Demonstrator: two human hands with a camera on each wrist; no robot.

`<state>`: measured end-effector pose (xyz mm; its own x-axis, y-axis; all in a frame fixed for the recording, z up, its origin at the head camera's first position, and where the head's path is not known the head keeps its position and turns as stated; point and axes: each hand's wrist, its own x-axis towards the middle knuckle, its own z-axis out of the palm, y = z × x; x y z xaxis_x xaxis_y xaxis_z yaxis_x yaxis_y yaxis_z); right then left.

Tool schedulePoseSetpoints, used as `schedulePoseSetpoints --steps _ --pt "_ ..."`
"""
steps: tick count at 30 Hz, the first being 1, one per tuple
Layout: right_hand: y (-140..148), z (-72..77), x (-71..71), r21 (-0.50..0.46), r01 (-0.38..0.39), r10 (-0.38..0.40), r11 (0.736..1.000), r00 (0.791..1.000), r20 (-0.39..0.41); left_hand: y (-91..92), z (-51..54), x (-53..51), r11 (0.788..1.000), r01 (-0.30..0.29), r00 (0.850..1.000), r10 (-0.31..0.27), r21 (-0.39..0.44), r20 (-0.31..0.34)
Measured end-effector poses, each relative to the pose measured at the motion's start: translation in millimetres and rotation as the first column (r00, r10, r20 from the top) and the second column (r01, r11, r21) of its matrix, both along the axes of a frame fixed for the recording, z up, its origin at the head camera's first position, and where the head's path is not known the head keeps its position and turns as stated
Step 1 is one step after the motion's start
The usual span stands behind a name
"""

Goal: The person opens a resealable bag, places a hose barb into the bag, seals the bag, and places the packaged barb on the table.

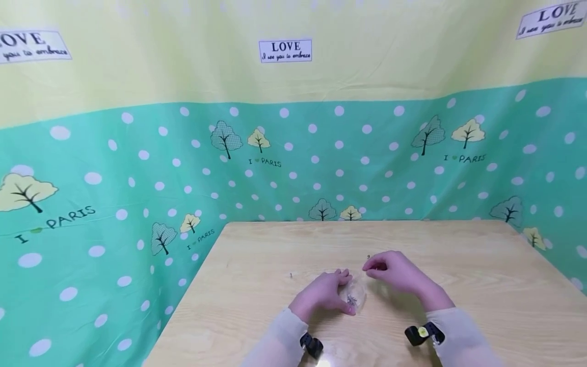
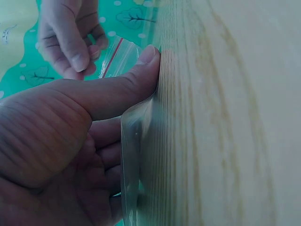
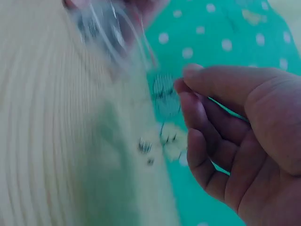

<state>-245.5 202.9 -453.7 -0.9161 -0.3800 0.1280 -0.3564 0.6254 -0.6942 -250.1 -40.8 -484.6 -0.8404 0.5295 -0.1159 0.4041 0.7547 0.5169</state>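
Okay, our left hand (image 1: 323, 291) pinches the clear plastic zip bag (image 1: 360, 291) of small grey metal pieces (image 1: 351, 300), near-middle on the pale wooden table (image 1: 220, 316); right hand's (image 1: 398, 271) fingertips press together, contents unclear. We should steady the bag, avoiding spills.

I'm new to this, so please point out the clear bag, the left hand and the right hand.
Clear bag (image 1: 359, 292), head view, transparent film.
Left hand (image 1: 325, 291), head view, its back.
Right hand (image 1: 400, 272), head view, its back.
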Motion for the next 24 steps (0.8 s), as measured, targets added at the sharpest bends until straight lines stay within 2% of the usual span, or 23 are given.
schedulePoseSetpoints --steps 3,7,11,16,24 --pt "12 -13.9 -5.8 -0.023 0.133 -0.132 0.991 0.990 0.057 -2.6 -1.2 1.9 1.000 0.001 1.000 -0.001 0.003 -0.001" --pt "24 -27.4 -14.3 -0.024 0.196 -0.191 0.980 0.974 0.123 -3.3 -0.6 2.9 1.000 0.007 1.000 -0.007 0.017 -0.004" --pt "27 -32.3 -24.6 -0.025 0.158 -0.156 0.987 0.985 0.070 -2.6 0.1 2.1 0.999 0.022 0.999 -0.021 0.027 -0.028" --pt "23 -36.9 -33.2 0.000 0.073 -0.073 0.997 0.997 0.030 -3.5 -1.0 1.0 0.999 0.025 0.999 -0.024 0.023 -0.034" --pt "21 -40.1 -39.4 0.027 0.072 -0.073 0.997 0.997 0.027 -3.1 -0.7 0.3 0.999 0.030 0.999 -0.029 0.023 -0.031"
